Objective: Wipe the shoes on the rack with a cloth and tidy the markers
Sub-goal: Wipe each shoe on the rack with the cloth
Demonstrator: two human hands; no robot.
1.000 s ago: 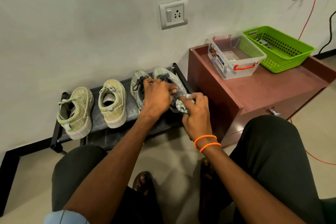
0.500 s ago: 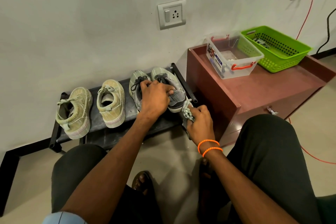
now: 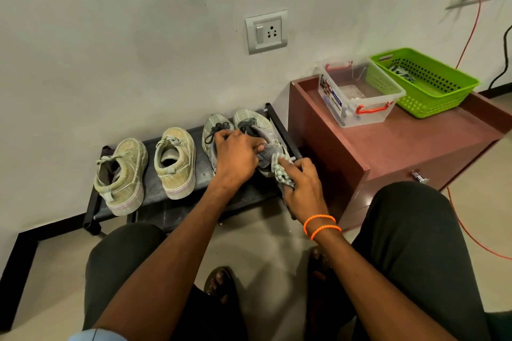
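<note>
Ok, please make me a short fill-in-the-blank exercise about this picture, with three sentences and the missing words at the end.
1. The right hand presses a checked ____ against the grey sneaker on the black shoe rack.
2. The left hand holds the ____ sneaker steady.
3. On the brown cabinet, the clear plastic box stands beside a ____ basket.

Missing words: cloth; grey; green

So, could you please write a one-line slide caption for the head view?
Left hand steadies a grey sneaker on the black rack while the right hand wipes it with a checked cloth.
</note>
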